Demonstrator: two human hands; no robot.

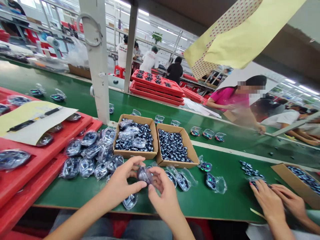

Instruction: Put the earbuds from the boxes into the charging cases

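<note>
Between my two hands, above the green bench, is a dark earbud charging case [144,175] with a glossy surface. My left hand [126,178] has thumb and fingers closed on its left side. The fingers of my right hand [163,190] grip it from the right. Just below lies another case [130,201] in a clear cover. Right of my hands, several cases with clear lids stand open, one case [211,181] showing a green light. Left of my hands is a pile of bagged cases [87,166].
Two cardboard boxes of earbuds, a left box [136,155] and a right box [177,164], stand behind my hands. Red trays [62,133] fill the left side. At right, a co-worker's hands [271,200] work beside another box [285,178]. A conveyor belt [225,151] runs behind.
</note>
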